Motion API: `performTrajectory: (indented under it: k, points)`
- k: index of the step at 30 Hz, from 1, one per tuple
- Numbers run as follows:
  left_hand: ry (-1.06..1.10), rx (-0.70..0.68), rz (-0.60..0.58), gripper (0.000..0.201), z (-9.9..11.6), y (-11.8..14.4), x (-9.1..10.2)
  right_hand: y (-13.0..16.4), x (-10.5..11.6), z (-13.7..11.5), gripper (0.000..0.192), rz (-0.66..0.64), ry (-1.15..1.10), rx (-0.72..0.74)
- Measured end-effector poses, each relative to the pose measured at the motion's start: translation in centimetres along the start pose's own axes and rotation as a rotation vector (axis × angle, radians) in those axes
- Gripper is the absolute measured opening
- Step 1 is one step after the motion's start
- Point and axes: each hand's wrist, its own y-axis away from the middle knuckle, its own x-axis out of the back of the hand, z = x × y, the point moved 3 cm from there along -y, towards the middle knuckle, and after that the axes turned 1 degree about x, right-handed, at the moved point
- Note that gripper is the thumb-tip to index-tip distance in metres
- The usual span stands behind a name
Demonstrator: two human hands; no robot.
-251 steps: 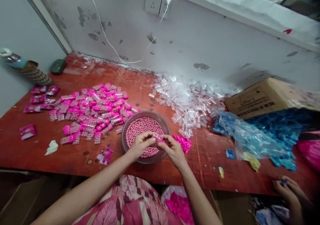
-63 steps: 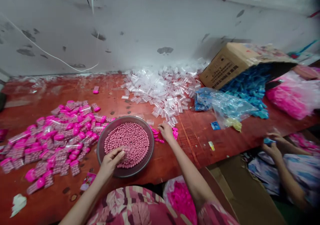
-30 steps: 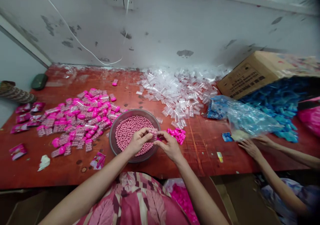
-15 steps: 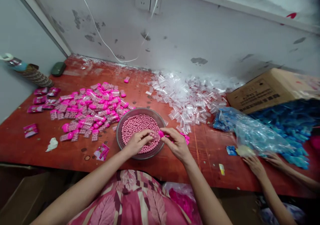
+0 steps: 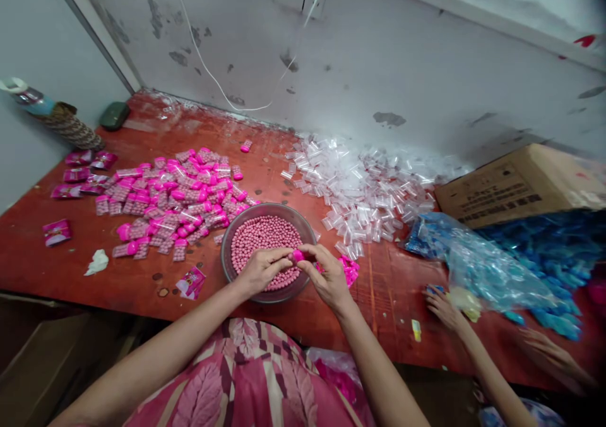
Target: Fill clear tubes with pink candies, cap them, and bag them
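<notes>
My left hand [image 5: 263, 271] is closed around a small clear plastic bottle, mostly hidden by the fingers, above the bowl. Thumb and fingers of my right hand [image 5: 327, 276] pinch a bright pink cap [image 5: 298, 256] against the bottle's end. Beneath both hands sits a dark round bowl [image 5: 227, 264] full of small pink beads or candies [image 5: 265, 234]. More pink caps [image 5: 349, 270] lie on the table just behind my right hand. Left of the bowl spreads a heap of filled, pink-capped bottles [image 5: 177, 193]; to the right lies a pile of clear, uncapped bottles [image 5: 360, 180].
On the right stand a cardboard box [image 5: 502, 184], blue packets [image 5: 544, 234] and a clear plastic bag [image 5: 497, 272]. Another person's hand [image 5: 445, 307] is beside them. Pink packets [image 5: 57, 232], a wrapped drink bottle [image 5: 71, 127] and crumpled tissue [image 5: 97, 262] lie to the left.
My right hand has moved slightly left, bringing the pink cap up to the bottle in my left hand. The other person's hand has shifted left onto a blue packet.
</notes>
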Motion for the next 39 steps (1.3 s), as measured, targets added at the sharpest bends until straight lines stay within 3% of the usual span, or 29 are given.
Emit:
performTrajectory:
  k: [8, 11, 13, 15, 17, 20, 23, 26, 31, 33, 39]
  points:
    - [-0.157, -0.124, -0.075, 0.024, 0.4, -0.2, 0.5, 1.0, -0.6, 0.3, 0.016, -0.113, 0.120, 0.062]
    - [-0.172, -0.097, -0.066, 0.024, 0.1, -0.4, 0.5, 0.9, -1.0, 0.4, 0.019, -0.093, 0.106, 0.065]
    - [-0.053, -0.014, -0.033, 0.024, -0.3, -0.6, 0.3, 0.6, -1.0, 0.5, 0.021, -0.032, 0.044, 0.028]
    - [0.165, 0.111, -0.002, 0.027, -1.0, -0.7, 0.1, 0.4, -0.9, 0.8, 0.022, 0.030, -0.108, -0.078]
    - [0.380, 0.233, 0.033, 0.032, -1.7, -0.6, -0.1, 0.6, -0.7, 1.4, 0.031, 0.063, -0.400, -0.231]
    - [0.485, 0.291, 0.108, 0.035, -2.4, -0.4, 0.0, 1.5, -0.8, 2.2, 0.050, 0.058, -0.870, -0.419]
    - [0.359, 0.218, 0.100, 0.029, -2.2, -0.1, 0.4, 2.3, -1.3, 3.2, 0.045, 0.085, -1.047, -0.538]
    - [0.143, 0.078, 0.048, 0.024, -1.5, 0.1, 0.6, 2.3, -1.8, 3.5, 0.032, 0.137, -1.044, -0.573]
    - [-0.026, -0.043, 0.010, 0.024, -0.8, 0.2, 0.2, 1.4, -3.2, 2.1, 0.029, -0.077, -1.143, -0.658]
    - [-0.032, -0.046, 0.011, 0.024, -0.8, 0.2, 0.1, 1.3, -3.6, 1.8, 0.026, -0.100, -1.225, -0.692]
    - [-0.051, -0.026, 0.038, 0.022, -1.9, 0.0, 0.0, 1.7, -5.9, 3.0, 0.012, 0.128, -1.377, -0.765]
